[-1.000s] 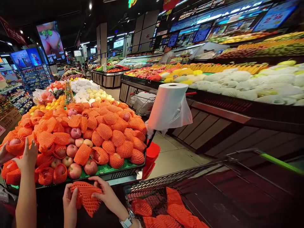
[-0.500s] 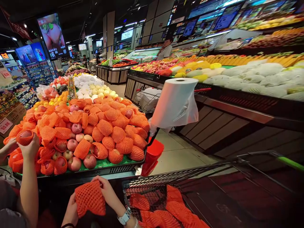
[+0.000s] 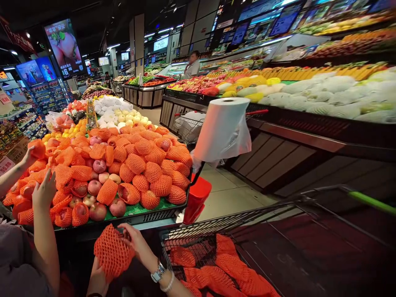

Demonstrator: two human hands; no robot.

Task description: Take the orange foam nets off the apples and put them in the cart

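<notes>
An orange foam fruit net (image 3: 114,252) is held in front of me, below the front edge of the apple display. My left hand (image 3: 98,277) grips it from below and behind, its fingers mostly hidden by the mesh. My right hand (image 3: 136,243) has its fingers at the net's upper right edge, partly behind the mesh. Whether anything is inside the net I cannot tell. Just beyond lie piled apples (image 3: 98,211), many wrapped in orange foam nets (image 3: 153,172). To my lower right, a shopping cart (image 3: 173,236) holds several loose orange nets (image 3: 225,268).
At the left, another person's hand (image 3: 28,157) holds something orange; their other hand (image 3: 45,193) has spread fingers over the pile. A plastic bag roll (image 3: 221,130) stands at the display's right corner, above a red bin (image 3: 198,196). A melon counter (image 3: 309,138) runs along the right.
The net in my hands has spread into a rounder shape, with my right fingers shifted along its top edge. The other person's hands have parted, one moving up and away with the orange item.
</notes>
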